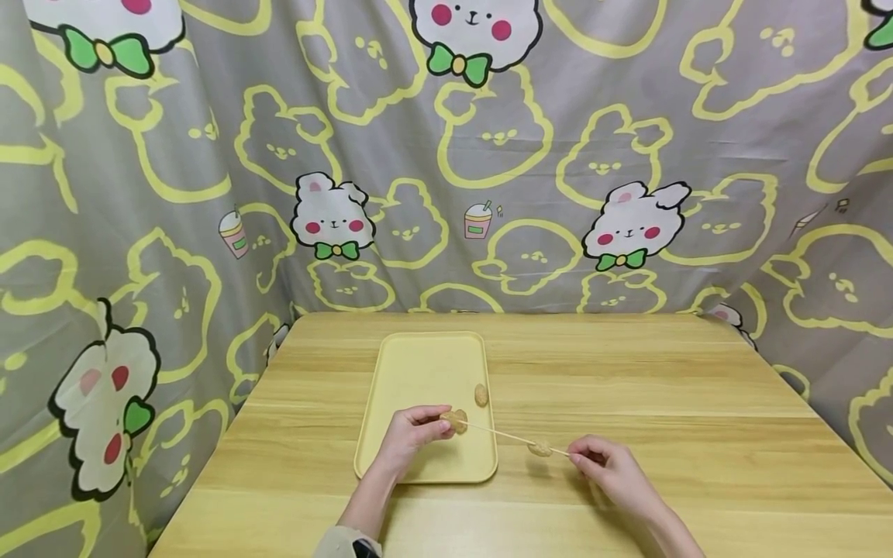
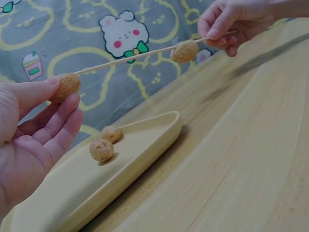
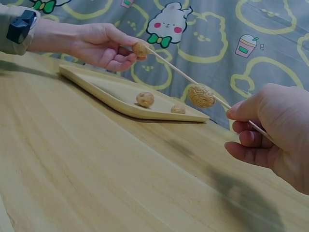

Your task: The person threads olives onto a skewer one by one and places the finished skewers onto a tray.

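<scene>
My right hand (image 1: 617,474) pinches a thin wooden skewer (image 1: 498,432) near one end. A brown wrinkled meatball (image 3: 201,95) is threaded on it, a little in front of the right fingertips. My left hand (image 1: 412,438) holds another meatball (image 2: 67,88) between thumb and fingers, over the yellow tray (image 1: 429,364). The skewer's far tip meets this held ball; how deep it goes in, I cannot tell. Two more meatballs lie on the tray, a nearer one (image 2: 102,150) and one behind it (image 2: 112,134). In the head view, the left hand's ball partly overlaps one of them.
The tray lies on the left half of a wood-grain table (image 1: 628,372). A grey curtain (image 1: 502,256) with cartoon rabbits hangs behind and along both sides. A dark watch-like device (image 3: 21,26) sits on the left wrist at the sleeve.
</scene>
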`<action>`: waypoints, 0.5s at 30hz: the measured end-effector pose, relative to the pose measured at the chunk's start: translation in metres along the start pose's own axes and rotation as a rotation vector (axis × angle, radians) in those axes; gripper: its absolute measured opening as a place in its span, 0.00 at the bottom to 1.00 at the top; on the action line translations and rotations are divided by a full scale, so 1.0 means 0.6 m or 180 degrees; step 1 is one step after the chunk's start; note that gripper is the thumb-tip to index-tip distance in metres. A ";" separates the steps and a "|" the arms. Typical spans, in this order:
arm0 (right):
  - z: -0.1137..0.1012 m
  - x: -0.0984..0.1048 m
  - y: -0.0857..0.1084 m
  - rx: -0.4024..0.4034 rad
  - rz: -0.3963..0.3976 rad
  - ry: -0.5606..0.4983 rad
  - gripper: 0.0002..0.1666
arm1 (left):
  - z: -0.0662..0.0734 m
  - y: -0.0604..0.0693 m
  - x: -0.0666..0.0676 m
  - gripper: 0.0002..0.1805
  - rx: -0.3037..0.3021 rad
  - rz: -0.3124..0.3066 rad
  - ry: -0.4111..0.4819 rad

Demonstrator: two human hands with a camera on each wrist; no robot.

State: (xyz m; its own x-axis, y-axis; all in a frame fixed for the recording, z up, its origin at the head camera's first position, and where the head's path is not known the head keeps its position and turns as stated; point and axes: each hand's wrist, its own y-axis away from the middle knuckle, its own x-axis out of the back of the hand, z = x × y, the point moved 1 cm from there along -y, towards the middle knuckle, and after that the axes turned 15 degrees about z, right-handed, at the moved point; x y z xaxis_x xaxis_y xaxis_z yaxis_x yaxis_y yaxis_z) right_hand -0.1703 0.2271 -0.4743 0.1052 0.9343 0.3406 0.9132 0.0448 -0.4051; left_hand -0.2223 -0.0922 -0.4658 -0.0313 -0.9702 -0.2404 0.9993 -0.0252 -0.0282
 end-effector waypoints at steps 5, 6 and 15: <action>-0.002 -0.001 -0.003 0.0010 -0.0011 0.0002 0.04 | 0.001 0.002 -0.001 0.20 0.0032 0.0019 -0.0013; -0.001 -0.001 -0.003 0.0003 -0.0014 0.0003 0.04 | 0.001 0.002 -0.001 0.20 0.0041 0.0029 -0.0017; 0.003 -0.003 -0.005 -0.0048 -0.0097 -0.0056 0.05 | -0.001 0.003 -0.004 0.21 0.0116 0.0074 -0.0003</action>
State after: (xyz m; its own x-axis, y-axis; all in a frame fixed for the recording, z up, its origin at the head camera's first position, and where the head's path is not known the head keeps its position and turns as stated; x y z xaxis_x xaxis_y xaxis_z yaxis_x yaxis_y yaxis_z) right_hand -0.1739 0.2258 -0.4750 0.0705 0.9387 0.3376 0.9217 0.0681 -0.3820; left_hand -0.2202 -0.0898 -0.4658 -0.0080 -0.9708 -0.2397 0.9999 -0.0113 0.0126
